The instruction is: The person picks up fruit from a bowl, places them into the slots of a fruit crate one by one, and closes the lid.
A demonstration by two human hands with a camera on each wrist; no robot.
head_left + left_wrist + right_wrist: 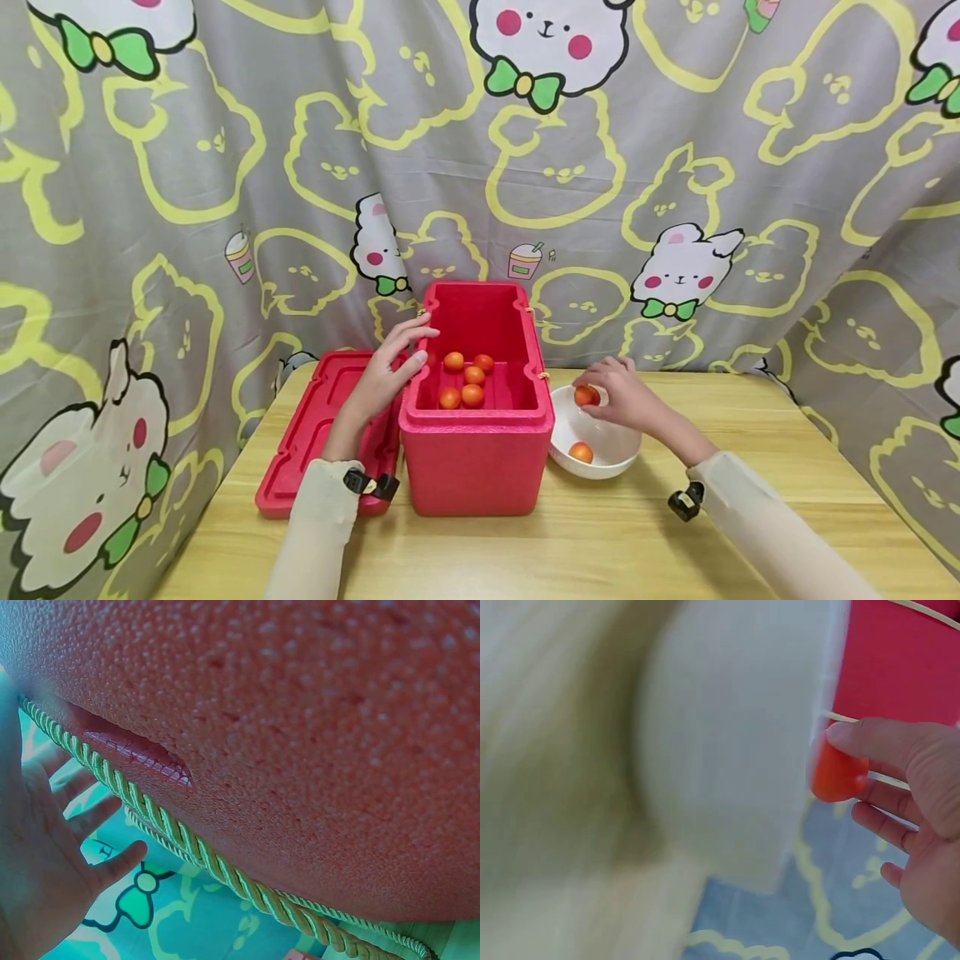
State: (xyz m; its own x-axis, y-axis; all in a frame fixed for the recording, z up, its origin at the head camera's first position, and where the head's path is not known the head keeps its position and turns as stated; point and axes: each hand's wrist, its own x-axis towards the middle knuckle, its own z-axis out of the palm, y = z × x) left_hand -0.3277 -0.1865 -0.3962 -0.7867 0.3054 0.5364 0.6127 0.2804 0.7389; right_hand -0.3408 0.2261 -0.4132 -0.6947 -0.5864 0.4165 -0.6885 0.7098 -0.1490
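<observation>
My right hand pinches a small orange-red tomato above the white bowl. In the right wrist view, thumb and fingers hold that tomato beside the blurred bowl. Another tomato lies inside the bowl. My left hand is at the left rim of the red foam box, its fingers extended and grasping nothing. Several tomatoes lie on the box floor. The left wrist view has the hand by the box wall and a twisted cord.
Left of the box, its red lid lies flat on the wooden table, partly behind my left forearm. A patterned curtain hangs behind and along both sides. The bowl stands close to the box's right wall.
</observation>
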